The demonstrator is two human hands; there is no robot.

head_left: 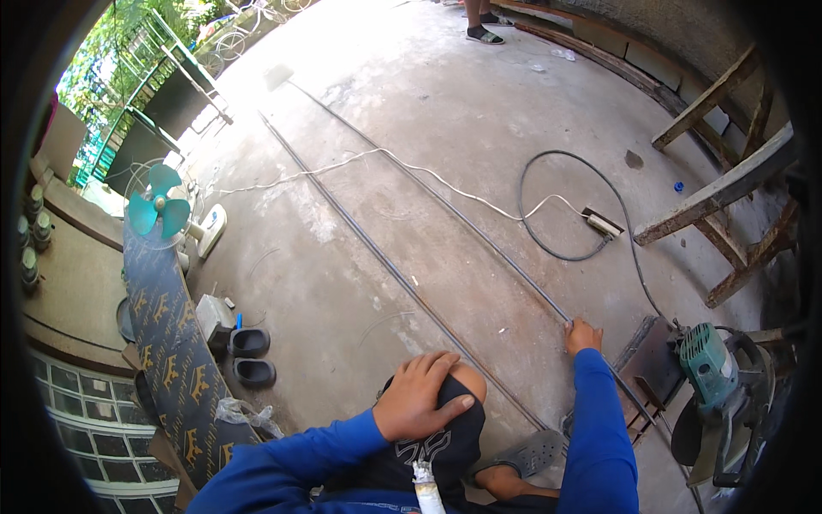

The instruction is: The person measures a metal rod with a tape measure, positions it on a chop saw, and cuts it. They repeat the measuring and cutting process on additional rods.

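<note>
My right hand [585, 337] is wrapped round a long thin metal rod [471, 234] that runs from beside the saw toward the far floor. My left hand [427, 390] lies on my bent left knee [462, 390], fingers extended and close together. A second long rod [360, 230] lies on the concrete floor to the left of the held one. A green cut-off saw [708, 368] with a metal base [647, 364] stands just right of my right arm. A white, rough-tipped cylindrical object [425, 488] shows at the bottom centre, in front of my lap.
A power cord joins an extension socket [602, 224]. A green fan [160, 204], black clogs [253, 343] and a long dark patterned board [167, 347] are at left. Wooden trestles [711, 206] stand at right. Another person's legs [479, 26] show at the back.
</note>
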